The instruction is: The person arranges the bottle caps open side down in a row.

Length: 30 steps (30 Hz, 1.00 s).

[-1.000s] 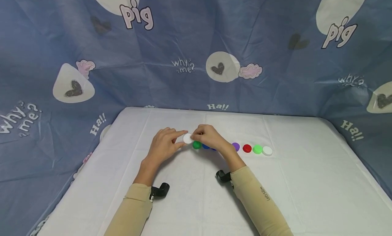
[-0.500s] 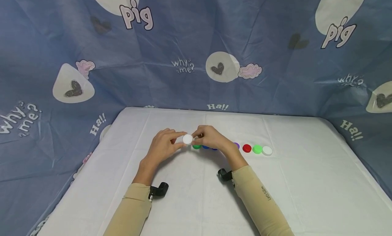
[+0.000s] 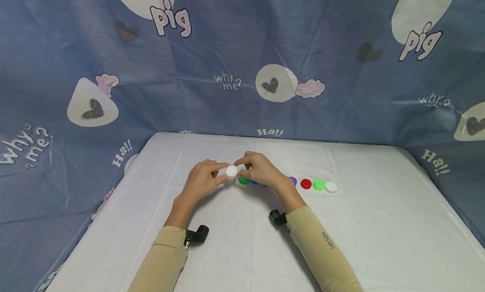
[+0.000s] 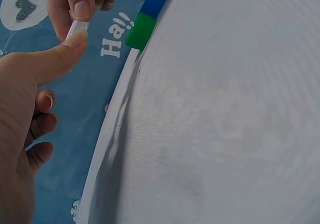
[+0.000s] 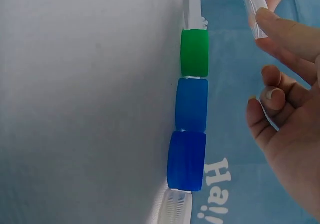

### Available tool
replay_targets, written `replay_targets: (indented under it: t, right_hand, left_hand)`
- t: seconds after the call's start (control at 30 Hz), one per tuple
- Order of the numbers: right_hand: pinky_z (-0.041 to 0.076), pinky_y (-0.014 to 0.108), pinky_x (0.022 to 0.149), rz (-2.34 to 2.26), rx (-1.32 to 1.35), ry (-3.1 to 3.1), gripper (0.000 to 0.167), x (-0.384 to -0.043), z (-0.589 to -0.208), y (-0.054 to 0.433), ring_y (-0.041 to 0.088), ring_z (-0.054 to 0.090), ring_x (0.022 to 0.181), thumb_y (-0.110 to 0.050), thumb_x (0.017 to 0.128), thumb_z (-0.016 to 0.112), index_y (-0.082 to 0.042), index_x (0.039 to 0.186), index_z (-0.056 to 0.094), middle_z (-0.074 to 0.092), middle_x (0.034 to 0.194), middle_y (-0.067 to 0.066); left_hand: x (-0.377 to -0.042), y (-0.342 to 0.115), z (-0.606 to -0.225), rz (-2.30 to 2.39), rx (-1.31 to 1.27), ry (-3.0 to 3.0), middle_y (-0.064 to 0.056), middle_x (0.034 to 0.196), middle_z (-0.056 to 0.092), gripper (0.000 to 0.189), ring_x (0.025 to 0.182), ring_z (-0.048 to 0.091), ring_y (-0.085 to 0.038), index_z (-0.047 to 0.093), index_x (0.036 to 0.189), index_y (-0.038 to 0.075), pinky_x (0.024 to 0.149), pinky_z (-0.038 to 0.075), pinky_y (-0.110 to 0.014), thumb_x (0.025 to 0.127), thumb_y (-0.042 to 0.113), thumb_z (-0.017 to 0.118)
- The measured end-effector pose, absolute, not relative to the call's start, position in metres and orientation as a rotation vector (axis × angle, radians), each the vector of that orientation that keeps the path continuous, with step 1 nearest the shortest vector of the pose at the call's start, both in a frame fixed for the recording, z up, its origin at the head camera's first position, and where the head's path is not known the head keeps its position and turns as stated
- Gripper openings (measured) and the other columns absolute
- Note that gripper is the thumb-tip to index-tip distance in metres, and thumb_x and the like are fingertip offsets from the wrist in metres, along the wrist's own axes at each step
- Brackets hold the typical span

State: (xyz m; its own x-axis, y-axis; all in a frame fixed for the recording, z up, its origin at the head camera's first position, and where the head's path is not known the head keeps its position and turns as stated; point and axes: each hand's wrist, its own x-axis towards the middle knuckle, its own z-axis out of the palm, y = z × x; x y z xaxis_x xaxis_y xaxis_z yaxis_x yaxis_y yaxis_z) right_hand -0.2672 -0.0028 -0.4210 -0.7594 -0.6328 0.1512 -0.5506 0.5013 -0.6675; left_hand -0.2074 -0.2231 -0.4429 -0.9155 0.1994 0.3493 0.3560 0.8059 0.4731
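A white bottle cap (image 3: 232, 171) is held just above the table, its round face toward the head camera. My left hand (image 3: 201, 179) pinches it from the left between thumb and index finger. From the right, my right hand (image 3: 261, 170) holds the same cap with thumb and index finger. Its thin ridged edge shows in the right wrist view. Below my right hand stands a row of caps: a green cap (image 5: 195, 53), a blue cap (image 5: 192, 104), a darker blue cap (image 5: 187, 160) and a whitish ridged cap (image 5: 176, 206).
The row continues to the right with a purple cap (image 3: 293, 181), a red cap (image 3: 306, 184), a light green cap (image 3: 319, 184) and a white cap (image 3: 331, 187). A white cloth covers the table (image 3: 227, 250). Behind it hangs a blue printed curtain (image 3: 212, 43).
The white cap, first tilted and partly behind the right fingers, faces the head camera more fully. The right fingers have shifted slightly around its right edge; the left hand has hardly moved.
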Motion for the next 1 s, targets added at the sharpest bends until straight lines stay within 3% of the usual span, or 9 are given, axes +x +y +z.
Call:
replay_targets:
  t: [0.5, 1.0]
  right_hand:
    - [0.034, 0.026, 0.059, -1.007, -0.991, 2.650, 0.035, -0.2643, -0.4234, -0.0040, 0.015, 0.042, 0.065, -0.026, 0.088, 0.076, -0.021, 0.122, 0.072, 0.053, 0.081, 0.001]
    - [0.041, 0.027, 0.062, -0.857, -1.023, 2.677, 0.034, -0.2700, -0.4277, -0.0127, 0.014, 0.049, 0.070, -0.029, 0.087, 0.077, -0.019, 0.120, 0.074, 0.059, 0.086, -0.002]
  left_hand:
    - [-0.2061, -0.2172, -0.4415, -0.659, -0.345, -2.783, 0.006, 0.065, 0.050, 0.041, 0.066, 0.042, -0.014, 0.071, 0.124, 0.030, 0.076, 0.033, -0.034, 0.085, 0.043, 0.076]
    - [-0.2076, -0.2168, -0.4452, -0.578, -0.311, -2.841, 0.007, 0.068, 0.054, 0.040, 0.071, 0.046, -0.014, 0.072, 0.121, 0.028, 0.077, 0.035, -0.035, 0.085, 0.044, 0.076]
